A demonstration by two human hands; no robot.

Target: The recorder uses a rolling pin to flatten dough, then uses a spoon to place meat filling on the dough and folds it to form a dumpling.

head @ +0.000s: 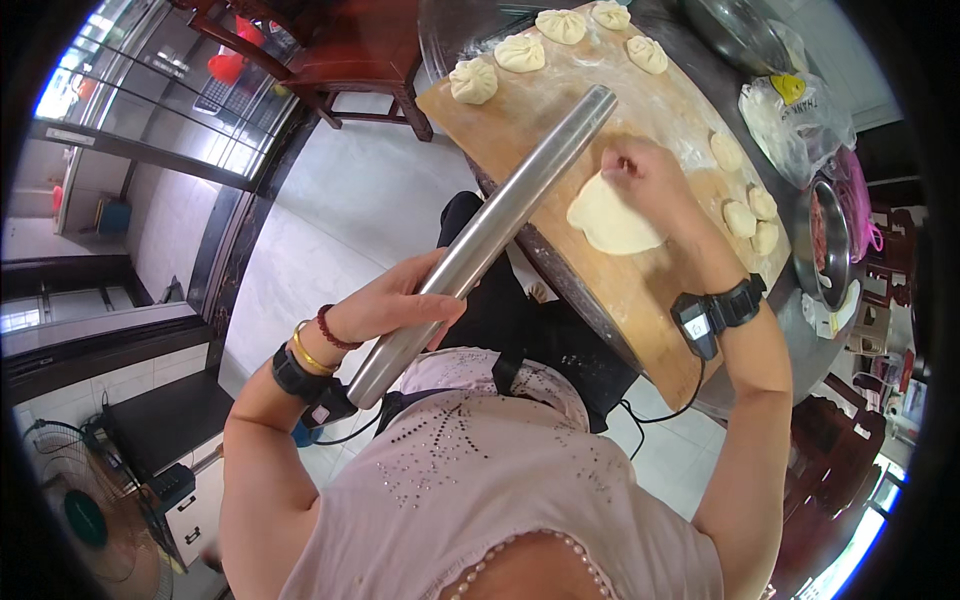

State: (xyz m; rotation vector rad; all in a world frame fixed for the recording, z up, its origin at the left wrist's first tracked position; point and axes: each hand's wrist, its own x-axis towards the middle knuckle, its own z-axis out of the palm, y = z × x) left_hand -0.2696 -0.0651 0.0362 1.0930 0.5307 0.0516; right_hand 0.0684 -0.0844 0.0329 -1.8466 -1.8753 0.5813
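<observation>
My left hand (401,300) is wrapped around the lower part of a stainless steel rolling pin (517,202). The pin is raised at a slant in front of my lap, its far end over the wooden board's edge. On the floured wooden board (637,322) lies a flat, rolled-out dough sheet (615,221). With curled fingers my right hand (645,176) pinches the sheet's far edge and covers part of it. Pleated buns (520,54) stand in a row along the board's far left. Small dough pieces (740,218) sit near its right edge.
Beyond the board, the dark table holds a metal bowl of minced filling (817,232), a plastic bag (795,120) and a large metal basin (739,37). A wooden chair (352,67) stands at the far left. Cables (660,416) hang from my wrist devices.
</observation>
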